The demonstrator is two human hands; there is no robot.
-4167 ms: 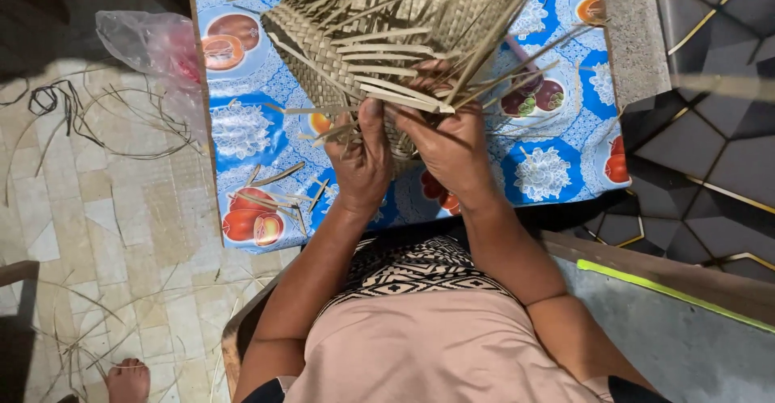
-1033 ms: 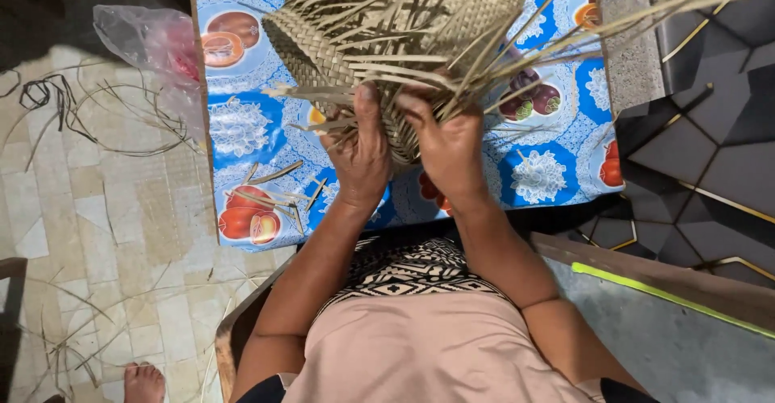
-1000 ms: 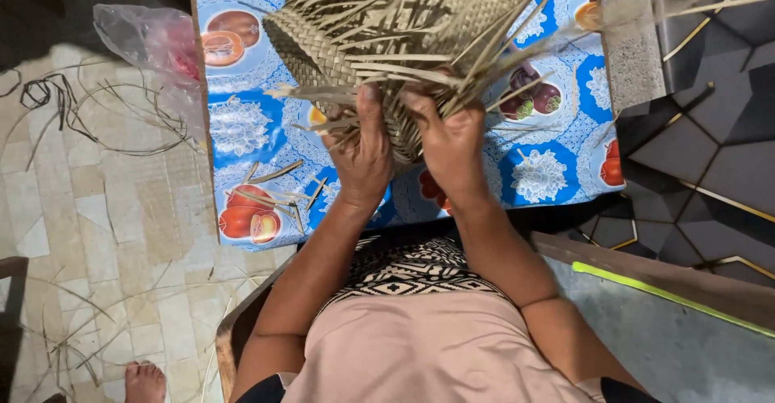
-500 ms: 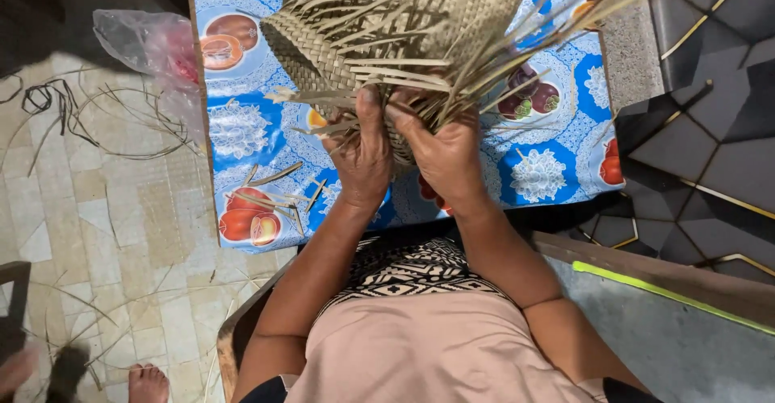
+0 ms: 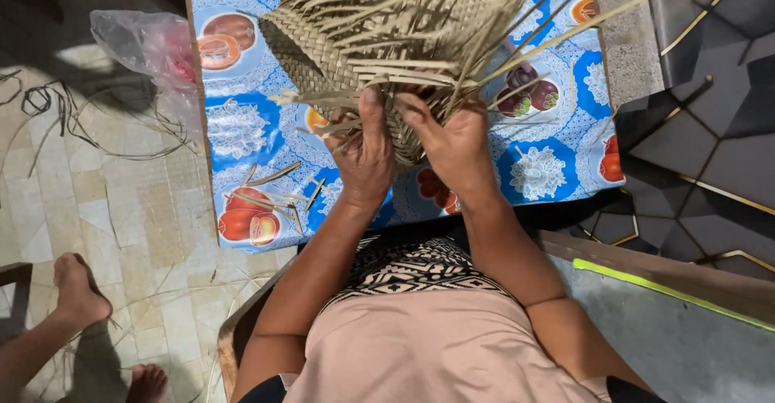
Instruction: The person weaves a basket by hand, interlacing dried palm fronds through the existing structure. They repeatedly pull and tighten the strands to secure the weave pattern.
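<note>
Weaving is mid-way: the left hand (image 5: pixel 365 154) and right hand (image 5: pixel 452 141) pinch loose strips (image 5: pixel 404 72) at the edge of the half-plaited palm basket (image 5: pixel 363 40) above the fruit-patterned worktop (image 5: pixel 242 129), and tucking the next strip seemingly needs a firm, close grip.

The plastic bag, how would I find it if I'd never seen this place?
Start at the table with the blue fruit-patterned cloth. Go to its left edge, near the top, where the crumpled plastic bag hangs over onto the tiled floor. It is see-through and pinkish, unlike the dry tan strips and woven basket nearby.
</note>
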